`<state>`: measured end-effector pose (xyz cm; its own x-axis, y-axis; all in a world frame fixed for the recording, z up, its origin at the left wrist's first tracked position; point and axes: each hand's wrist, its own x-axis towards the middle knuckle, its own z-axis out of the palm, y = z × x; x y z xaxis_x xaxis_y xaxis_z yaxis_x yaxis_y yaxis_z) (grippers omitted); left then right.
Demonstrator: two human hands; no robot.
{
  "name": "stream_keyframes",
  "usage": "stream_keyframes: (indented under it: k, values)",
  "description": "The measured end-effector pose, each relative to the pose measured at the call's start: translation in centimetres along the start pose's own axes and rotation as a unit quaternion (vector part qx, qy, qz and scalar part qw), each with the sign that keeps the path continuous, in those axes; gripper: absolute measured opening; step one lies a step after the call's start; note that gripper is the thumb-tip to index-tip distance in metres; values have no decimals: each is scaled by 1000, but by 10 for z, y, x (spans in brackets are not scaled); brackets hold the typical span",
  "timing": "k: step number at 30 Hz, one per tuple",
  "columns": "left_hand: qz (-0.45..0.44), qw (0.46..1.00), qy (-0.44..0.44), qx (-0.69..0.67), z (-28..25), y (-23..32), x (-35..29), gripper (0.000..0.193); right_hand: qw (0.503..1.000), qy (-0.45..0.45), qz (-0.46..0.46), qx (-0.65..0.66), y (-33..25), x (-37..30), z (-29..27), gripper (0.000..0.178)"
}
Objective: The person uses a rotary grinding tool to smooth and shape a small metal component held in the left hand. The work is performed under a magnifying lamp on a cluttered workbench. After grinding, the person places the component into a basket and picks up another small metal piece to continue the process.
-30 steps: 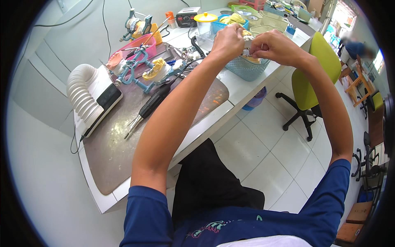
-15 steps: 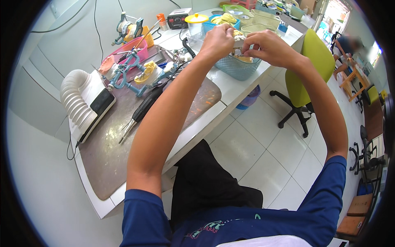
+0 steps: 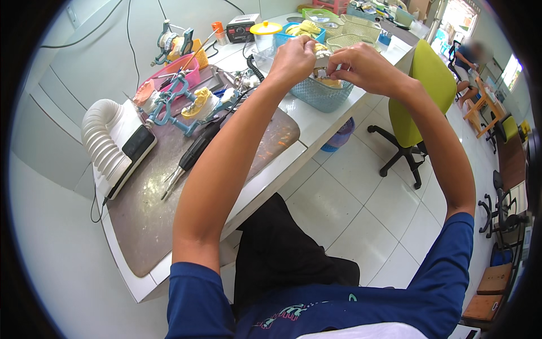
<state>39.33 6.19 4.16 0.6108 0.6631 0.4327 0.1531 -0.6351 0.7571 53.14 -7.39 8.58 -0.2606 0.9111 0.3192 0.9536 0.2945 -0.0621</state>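
At the far side of the bench, both hands are raised over a grey-blue mesh basket [image 3: 320, 97]. My left hand [image 3: 293, 59] is closed, its fingertips pressed together; what lies in them is hidden. Close beside it, my right hand [image 3: 361, 66] has its fingers bent into a pinch, and a small whitish thing shows at the fingertips, too small to name. A pale dental cast [image 3: 321, 50] is visible between the two hands; whether a hand grips it I cannot tell. Below the fingers, yellowish pieces [image 3: 329, 82] lie in the basket.
Left on the bench are blue articulators with a yellow dental cast [image 3: 200, 103], a pink basket [image 3: 187, 69], a black handpiece [image 3: 197, 148] and a white dust hose [image 3: 103, 135]. Behind the hands stand a yellow-lidded jar [image 3: 265, 35] and baskets. A green chair [image 3: 420, 85] stands right; another person sits beyond.
My right fingers have drawn in a little and curled at the tips. The whole view has shifted slightly; my left hand keeps its closed grip over the basket.
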Motion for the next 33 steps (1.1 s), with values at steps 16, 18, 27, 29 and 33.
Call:
stream_keyframes:
  k: [16,18,27,29,33]
  values:
    - [2,1000,-17,-4,-1,-6,4,33,1000,-26,-14,9,3,5,-7,10]
    - [6,1000,-23,-7,-2,-6,5,33,1000,-16,-12,9,4,5,-9,10]
    - [89,995,-40,6,-8,-1,-15,30,953,174,114,222,-45,-39,-21,20]
    - [114,993,-29,23,-9,2,-17,28,926,201,127,294,-64,-47,-21,21]
    - [215,970,91,76,-16,9,-36,26,865,241,113,426,-99,-56,-18,24]
